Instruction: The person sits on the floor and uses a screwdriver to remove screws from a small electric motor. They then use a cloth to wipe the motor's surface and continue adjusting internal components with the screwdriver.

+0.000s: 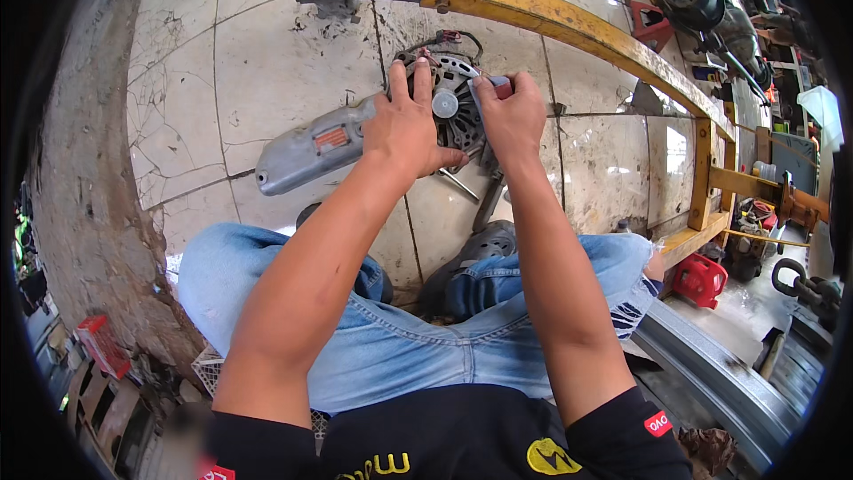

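Note:
On the floor tiles lies an alternator point(445, 105), with a slotted, finned end and a round silver centre. My left hand point(402, 129) spreads over its left side, fingertips at the far rim and thumb at the near edge, gripping it. My right hand point(514, 116) is closed at the right rim, its thumb pressed on a small red and grey piece point(504, 87) whose kind I cannot make out. A short dark cable with a connector point(449, 36) curves along the far side. Left of the alternator lies a long grey metal cover point(313, 149) with an orange label.
A yellow steel frame point(569, 13) with a dark end arches across the far side and down the right. A thin metal tool point(458, 185) and a dark bar point(488, 203) lie near my shoe point(494, 240). A red container point(700, 281) and machine parts point(693, 0) stand at right.

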Demonstrator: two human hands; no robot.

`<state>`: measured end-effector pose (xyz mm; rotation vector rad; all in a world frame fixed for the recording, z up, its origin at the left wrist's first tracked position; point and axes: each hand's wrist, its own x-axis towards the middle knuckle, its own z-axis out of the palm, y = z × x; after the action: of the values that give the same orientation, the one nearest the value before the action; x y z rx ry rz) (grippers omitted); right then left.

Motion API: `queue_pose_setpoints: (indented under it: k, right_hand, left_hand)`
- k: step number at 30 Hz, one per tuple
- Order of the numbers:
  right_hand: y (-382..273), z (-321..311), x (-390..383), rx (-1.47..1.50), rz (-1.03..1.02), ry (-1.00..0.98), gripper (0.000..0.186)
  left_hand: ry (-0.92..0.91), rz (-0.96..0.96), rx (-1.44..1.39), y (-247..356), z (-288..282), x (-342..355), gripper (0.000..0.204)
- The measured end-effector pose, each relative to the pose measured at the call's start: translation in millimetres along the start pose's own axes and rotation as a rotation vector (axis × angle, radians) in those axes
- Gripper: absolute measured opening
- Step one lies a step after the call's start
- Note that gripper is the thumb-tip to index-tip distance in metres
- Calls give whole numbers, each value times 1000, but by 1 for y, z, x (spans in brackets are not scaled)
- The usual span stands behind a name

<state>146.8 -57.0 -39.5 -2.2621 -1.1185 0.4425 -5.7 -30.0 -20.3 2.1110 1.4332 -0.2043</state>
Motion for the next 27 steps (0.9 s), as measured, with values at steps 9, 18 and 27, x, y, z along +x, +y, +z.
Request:
queue_pose_setpoints:
  k: [9,18,27]
  right_hand:
    - [-11,-2,3,-126,-44,-36,33]
    - [-7,5,0,-113,-151,-100,32]
    - [-6,3,4,-83,-133,-60,31]
  left_hand:
    - [-24,-17,-34,1,-3,5,144]
    - [-73,-58,-39,7,-8,5,143]
    - [-67,-54,-64,5,-7,5,142]
